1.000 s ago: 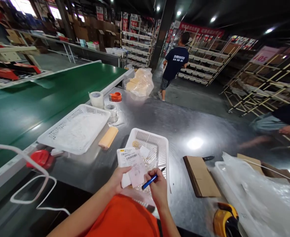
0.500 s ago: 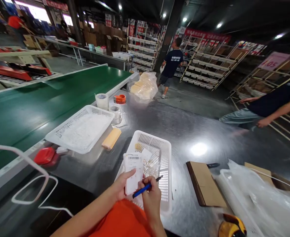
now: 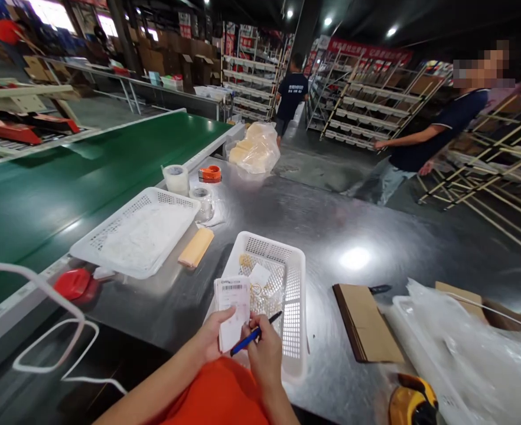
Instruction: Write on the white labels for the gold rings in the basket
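Observation:
My left hand pinches a white paper slip with a barcode at its top, held upright over the near end of a white perforated basket. My right hand is closed round a blue pen, its tip pointing up and right, right beside the slip. Small packets and a paper lie inside the basket. Both hands hover just above the steel table, in front of my orange top.
A larger white tray, tape rolls, an orange tape dispenser and a tan packet lie at left beside the green conveyor. Folded cardboard, plastic bags and a yellow tool at right. Two people stand by shelving beyond.
The slip and pen have dropped a little lower and nearer to me. The person at right has straightened up and walked leftward; the far person moved further away.

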